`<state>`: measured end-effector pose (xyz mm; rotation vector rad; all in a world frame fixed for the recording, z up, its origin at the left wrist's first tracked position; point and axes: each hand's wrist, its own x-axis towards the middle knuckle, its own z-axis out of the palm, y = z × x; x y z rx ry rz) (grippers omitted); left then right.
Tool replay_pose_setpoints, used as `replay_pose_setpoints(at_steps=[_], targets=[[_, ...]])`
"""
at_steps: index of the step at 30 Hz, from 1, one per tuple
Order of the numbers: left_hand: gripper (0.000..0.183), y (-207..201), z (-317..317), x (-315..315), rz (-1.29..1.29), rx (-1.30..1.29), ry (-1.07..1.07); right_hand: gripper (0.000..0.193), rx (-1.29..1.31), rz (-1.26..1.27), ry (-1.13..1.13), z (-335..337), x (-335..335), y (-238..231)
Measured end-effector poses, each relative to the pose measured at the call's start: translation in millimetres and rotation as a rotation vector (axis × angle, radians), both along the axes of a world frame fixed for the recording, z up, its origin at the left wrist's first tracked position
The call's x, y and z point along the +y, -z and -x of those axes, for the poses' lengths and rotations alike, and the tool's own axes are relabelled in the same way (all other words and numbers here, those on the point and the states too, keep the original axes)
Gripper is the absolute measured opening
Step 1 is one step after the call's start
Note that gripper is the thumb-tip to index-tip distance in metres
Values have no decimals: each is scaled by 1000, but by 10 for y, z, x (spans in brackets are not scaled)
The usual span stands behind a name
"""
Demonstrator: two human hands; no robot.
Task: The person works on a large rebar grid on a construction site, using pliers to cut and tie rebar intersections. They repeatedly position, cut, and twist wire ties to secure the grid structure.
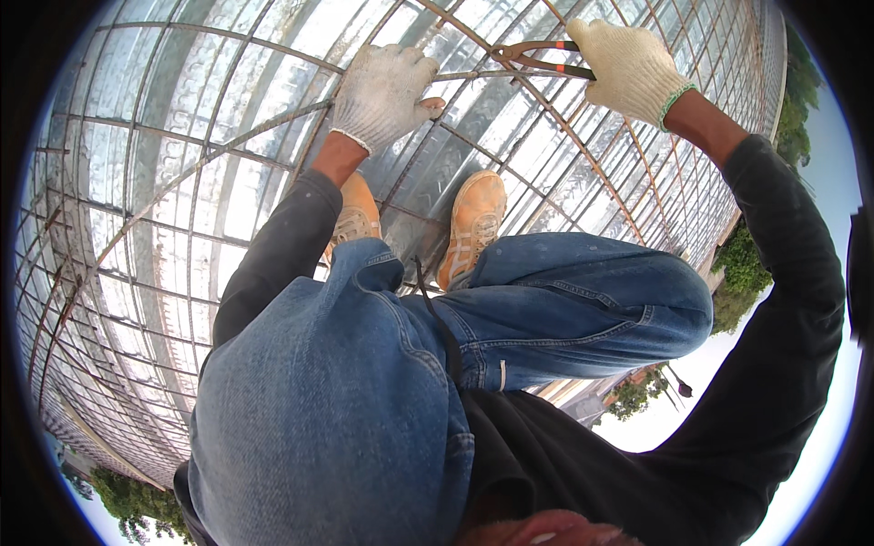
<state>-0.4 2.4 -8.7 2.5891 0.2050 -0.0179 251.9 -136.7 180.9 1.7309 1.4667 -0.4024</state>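
Pliers (537, 55) in right hand (628, 68), just beside left hand (382, 91).

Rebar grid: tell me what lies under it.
Under the rebar grid lies corrugated metal decking, shiny between the bars. The tan shoes, jeans and gloved left hand cover parts; what lies under the decking is hidden.

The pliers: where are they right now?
Head view, upper right: the pliers are in the gloved right hand, jaws at a rebar crossing beside the left hand.

Bright daylight, sharp focus throughout. Glare off the corrugated metal sheets (182, 136), sky (801, 428) blown out. Strong fisheye bending, dark vignette at rim.
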Motion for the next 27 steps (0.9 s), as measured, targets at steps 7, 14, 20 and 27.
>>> replay_pose_setpoints(at_steps=[7,14,20,27], targets=[[54,-43,-19,-6,3,51,14,31,-84,77,-81,-103,-207,11],[53,-1,-19,-17,20,20,9,50,358,300,949,-179,63,-179],[51,2,-1,-10,41,-38,15,43,748,-41,1201,-644,-550,-78],[50,-13,28,12,11,4,10,68,794,-46,1213,-121,-693,-438]])
